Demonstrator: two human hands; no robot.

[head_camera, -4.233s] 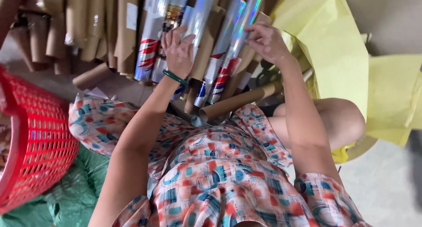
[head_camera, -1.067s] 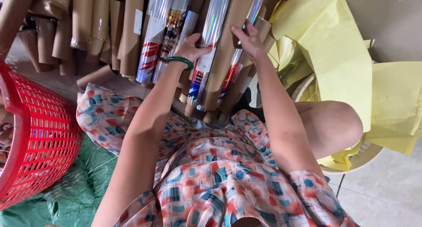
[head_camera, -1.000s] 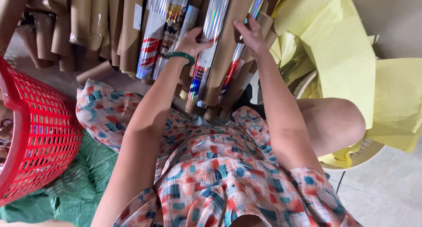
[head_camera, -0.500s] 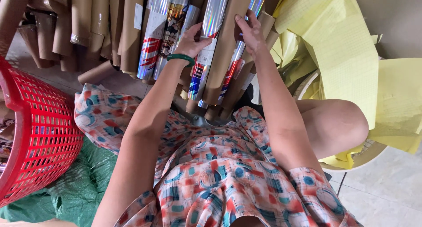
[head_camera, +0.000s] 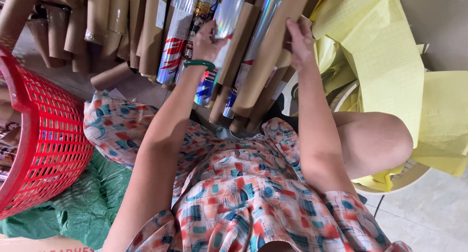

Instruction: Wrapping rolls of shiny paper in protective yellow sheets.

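Note:
My left hand (head_camera: 208, 40), with a green bangle at the wrist, grips a shiny holographic foil roll (head_camera: 222, 42) that leans among other rolls. My right hand (head_camera: 300, 40) is closed on a long brown cardboard tube (head_camera: 270, 54) slanting from the top down toward my lap. Another silver foil roll (head_camera: 254, 47) with a red and blue lower end lies between the two hands. I sit in a patterned dress, and the roll ends rest near my knees.
A stack of brown cardboard tubes (head_camera: 122, 23) leans at the upper left. A red plastic basket (head_camera: 41, 135) stands at the left above a green sack (head_camera: 83, 208). Yellow paper sheets (head_camera: 385, 52) drape over a chair at the right.
Both hands have stayed on the rolls. The brown tube under my right hand has shifted slightly, and my left hand has slid a little higher on the foil roll.

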